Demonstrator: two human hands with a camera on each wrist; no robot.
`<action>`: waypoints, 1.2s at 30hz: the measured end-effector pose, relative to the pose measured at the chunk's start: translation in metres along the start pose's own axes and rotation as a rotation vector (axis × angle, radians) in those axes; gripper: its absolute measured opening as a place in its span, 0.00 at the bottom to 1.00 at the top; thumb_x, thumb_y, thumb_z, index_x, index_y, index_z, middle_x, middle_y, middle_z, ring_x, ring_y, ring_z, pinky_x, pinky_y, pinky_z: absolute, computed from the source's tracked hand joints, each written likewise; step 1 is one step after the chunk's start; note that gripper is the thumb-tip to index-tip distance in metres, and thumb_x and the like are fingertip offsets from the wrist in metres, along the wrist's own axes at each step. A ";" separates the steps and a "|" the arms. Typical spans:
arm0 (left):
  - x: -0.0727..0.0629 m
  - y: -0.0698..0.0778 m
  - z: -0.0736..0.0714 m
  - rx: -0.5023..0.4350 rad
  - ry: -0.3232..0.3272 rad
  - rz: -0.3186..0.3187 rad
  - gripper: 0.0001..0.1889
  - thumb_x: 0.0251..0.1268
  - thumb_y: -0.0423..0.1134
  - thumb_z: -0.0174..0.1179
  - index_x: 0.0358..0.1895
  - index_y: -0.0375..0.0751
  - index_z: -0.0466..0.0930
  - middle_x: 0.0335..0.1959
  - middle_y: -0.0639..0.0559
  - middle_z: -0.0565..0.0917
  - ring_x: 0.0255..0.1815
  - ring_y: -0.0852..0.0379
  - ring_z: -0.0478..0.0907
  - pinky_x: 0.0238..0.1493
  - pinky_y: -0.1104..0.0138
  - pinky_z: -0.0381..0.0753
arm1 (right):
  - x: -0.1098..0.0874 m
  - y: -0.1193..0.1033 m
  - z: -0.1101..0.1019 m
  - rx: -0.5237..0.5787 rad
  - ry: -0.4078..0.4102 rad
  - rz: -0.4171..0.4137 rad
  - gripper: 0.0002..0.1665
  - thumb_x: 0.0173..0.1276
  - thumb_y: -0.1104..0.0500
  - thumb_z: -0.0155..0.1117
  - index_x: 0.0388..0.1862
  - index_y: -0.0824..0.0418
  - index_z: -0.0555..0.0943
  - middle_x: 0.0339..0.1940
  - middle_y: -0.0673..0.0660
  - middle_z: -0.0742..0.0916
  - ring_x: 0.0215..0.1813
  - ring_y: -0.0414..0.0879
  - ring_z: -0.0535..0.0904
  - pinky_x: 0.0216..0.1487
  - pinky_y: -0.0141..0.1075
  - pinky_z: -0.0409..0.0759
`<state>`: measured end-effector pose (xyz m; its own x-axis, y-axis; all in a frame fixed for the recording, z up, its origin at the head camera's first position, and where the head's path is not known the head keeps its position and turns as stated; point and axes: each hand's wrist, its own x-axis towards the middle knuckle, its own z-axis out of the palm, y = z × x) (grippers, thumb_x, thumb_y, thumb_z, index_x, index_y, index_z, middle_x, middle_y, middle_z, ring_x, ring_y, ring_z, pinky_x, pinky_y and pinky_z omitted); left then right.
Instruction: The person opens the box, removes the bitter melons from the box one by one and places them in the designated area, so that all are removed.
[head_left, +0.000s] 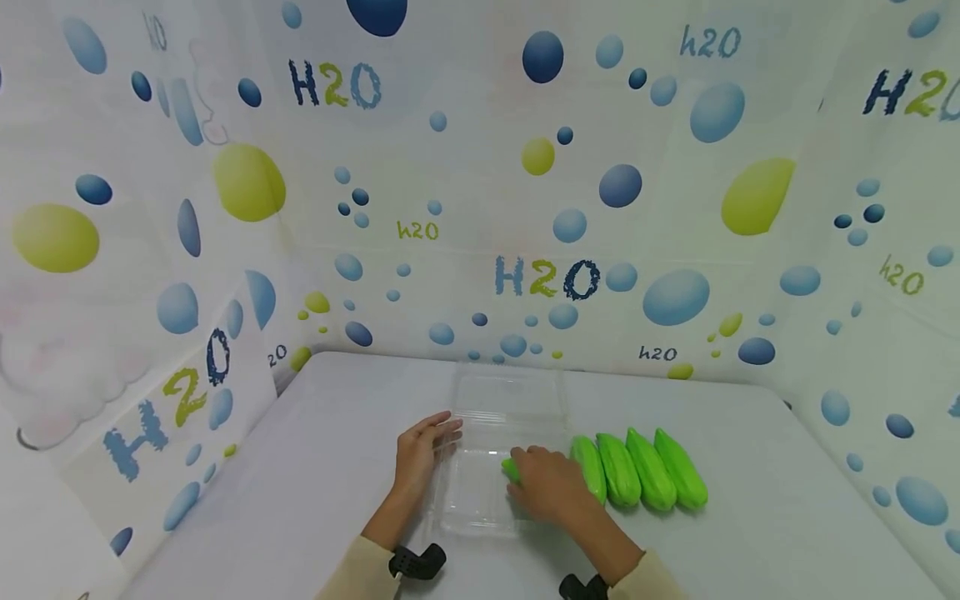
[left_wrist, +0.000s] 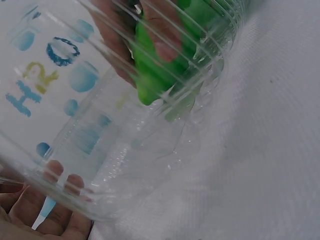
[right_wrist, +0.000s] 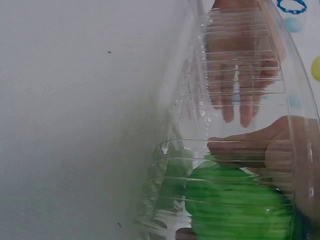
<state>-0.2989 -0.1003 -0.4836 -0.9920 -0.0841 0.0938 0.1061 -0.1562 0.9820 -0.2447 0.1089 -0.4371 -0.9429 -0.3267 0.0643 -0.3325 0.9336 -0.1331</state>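
Note:
A clear plastic clamshell box [head_left: 474,493] lies on the white table, its lid [head_left: 506,393] folded back away from me. My right hand [head_left: 551,485] grips a green, ridged, gourd-like vegetable [head_left: 511,471] over the right part of the box. In the left wrist view the tapered end of that vegetable [left_wrist: 148,82] shows through the clear wall, low inside the box. At the box's left side is my left hand [head_left: 422,457], fingers loosely extended against the wall. The right wrist view shows its fingers [right_wrist: 246,100] through the plastic.
Several more green vegetables [head_left: 651,475] lie side by side in a row right of the box; my right hand partly covers the nearest one. White table cloth [head_left: 322,483] spreads to the left. A wall sheet printed with bubbles [head_left: 675,297] stands behind the table.

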 end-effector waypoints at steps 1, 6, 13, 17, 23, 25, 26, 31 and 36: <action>0.000 0.000 0.000 0.005 -0.004 0.005 0.20 0.78 0.33 0.45 0.65 0.24 0.73 0.56 0.35 0.85 0.58 0.39 0.83 0.59 0.56 0.83 | 0.001 0.000 0.000 -0.007 0.003 -0.004 0.21 0.68 0.49 0.69 0.54 0.59 0.81 0.37 0.55 0.85 0.33 0.50 0.80 0.27 0.44 0.79; -0.001 0.000 0.000 0.013 -0.003 0.025 0.20 0.79 0.33 0.45 0.65 0.24 0.73 0.55 0.34 0.85 0.58 0.39 0.83 0.58 0.56 0.84 | 0.003 0.001 0.001 0.009 0.040 -0.032 0.12 0.67 0.55 0.66 0.45 0.60 0.82 0.26 0.52 0.80 0.25 0.45 0.71 0.21 0.39 0.71; -0.001 0.001 0.000 0.009 -0.003 0.018 0.20 0.78 0.33 0.45 0.65 0.24 0.73 0.55 0.34 0.85 0.58 0.37 0.82 0.58 0.56 0.84 | 0.005 0.003 0.002 0.024 0.096 -0.057 0.04 0.65 0.58 0.63 0.33 0.58 0.78 0.21 0.50 0.75 0.23 0.44 0.68 0.19 0.38 0.68; -0.001 0.001 0.000 0.013 0.000 0.014 0.20 0.78 0.32 0.45 0.65 0.24 0.74 0.55 0.35 0.85 0.57 0.39 0.83 0.58 0.57 0.84 | 0.005 0.004 0.002 -0.033 0.126 -0.078 0.14 0.67 0.57 0.62 0.48 0.62 0.82 0.28 0.54 0.82 0.26 0.48 0.75 0.23 0.41 0.75; -0.001 0.003 0.002 -0.003 -0.002 0.013 0.20 0.79 0.32 0.44 0.65 0.24 0.73 0.56 0.34 0.85 0.58 0.38 0.83 0.59 0.56 0.83 | 0.004 0.006 0.002 -0.094 0.145 -0.118 0.22 0.69 0.54 0.62 0.59 0.62 0.81 0.34 0.57 0.86 0.28 0.50 0.78 0.26 0.42 0.79; -0.001 0.004 0.002 -0.010 -0.007 0.010 0.20 0.79 0.32 0.45 0.66 0.24 0.73 0.56 0.34 0.84 0.58 0.38 0.82 0.60 0.55 0.82 | 0.004 0.006 0.002 -0.114 0.165 -0.136 0.21 0.69 0.54 0.62 0.57 0.62 0.81 0.34 0.57 0.85 0.27 0.49 0.78 0.24 0.41 0.78; -0.001 0.005 0.002 -0.013 -0.008 0.007 0.20 0.79 0.32 0.45 0.66 0.24 0.73 0.57 0.34 0.84 0.59 0.38 0.82 0.61 0.55 0.82 | 0.004 0.005 0.001 -0.124 0.178 -0.147 0.20 0.69 0.54 0.62 0.56 0.61 0.81 0.32 0.56 0.85 0.26 0.49 0.77 0.23 0.41 0.77; -0.001 0.005 0.002 -0.002 -0.011 0.014 0.21 0.80 0.34 0.45 0.66 0.24 0.72 0.57 0.34 0.84 0.59 0.38 0.82 0.61 0.54 0.82 | 0.004 0.003 -0.003 -0.162 0.235 -0.191 0.16 0.68 0.54 0.62 0.51 0.61 0.81 0.28 0.55 0.82 0.22 0.48 0.73 0.19 0.39 0.73; -0.002 0.003 0.001 0.001 -0.010 0.019 0.20 0.79 0.33 0.46 0.65 0.24 0.73 0.56 0.35 0.85 0.57 0.39 0.83 0.58 0.57 0.84 | 0.004 0.006 -0.005 -0.102 0.217 -0.170 0.21 0.69 0.55 0.59 0.56 0.64 0.81 0.35 0.59 0.86 0.29 0.53 0.80 0.29 0.46 0.82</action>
<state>-0.2968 -0.0998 -0.4803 -0.9904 -0.0769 0.1145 0.1252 -0.1532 0.9802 -0.2501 0.1144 -0.4325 -0.8447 -0.4507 0.2887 -0.4717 0.8818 -0.0034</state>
